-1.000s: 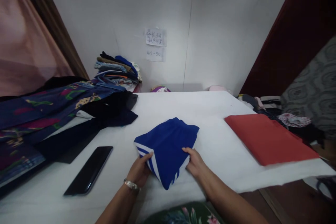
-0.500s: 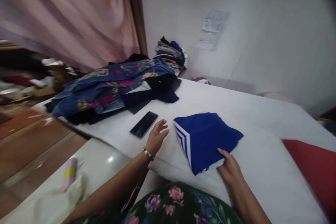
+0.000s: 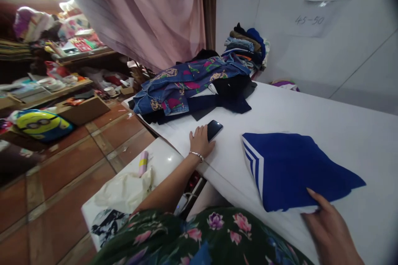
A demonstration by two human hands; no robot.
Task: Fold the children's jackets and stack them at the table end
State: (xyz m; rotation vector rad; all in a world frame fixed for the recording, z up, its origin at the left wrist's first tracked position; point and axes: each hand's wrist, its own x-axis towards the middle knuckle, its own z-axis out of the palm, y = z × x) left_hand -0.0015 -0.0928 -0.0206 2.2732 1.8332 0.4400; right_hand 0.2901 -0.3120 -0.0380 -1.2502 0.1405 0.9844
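Note:
A black phone (image 3: 214,130) lies on the white table (image 3: 228,155), its lower end covered by my left hand (image 3: 201,141). That hand straddles the phone, fingers along its left side and thumb at the right. To the right lies a blue piece of fabric (image 3: 289,165) with white stripes at its folded left corner. My right hand (image 3: 329,225) holds the fabric's near edge, thumb on top and fingers underneath, partly hidden. The fabric looks flat except for the folded corner.
A patterned denim garment (image 3: 180,85) and dark clothes lie at the back left, before a stack of folded clothes (image 3: 245,47). On a lower white surface (image 3: 163,151) at left are a pink roll (image 3: 143,163) and a cream cloth (image 3: 124,188). A pink curtain (image 3: 174,12) hangs behind.
My left hand has moved from beside the phone onto its lower end. My right hand keeps hold of the blue fabric, which lies flatter. The view has turned left.

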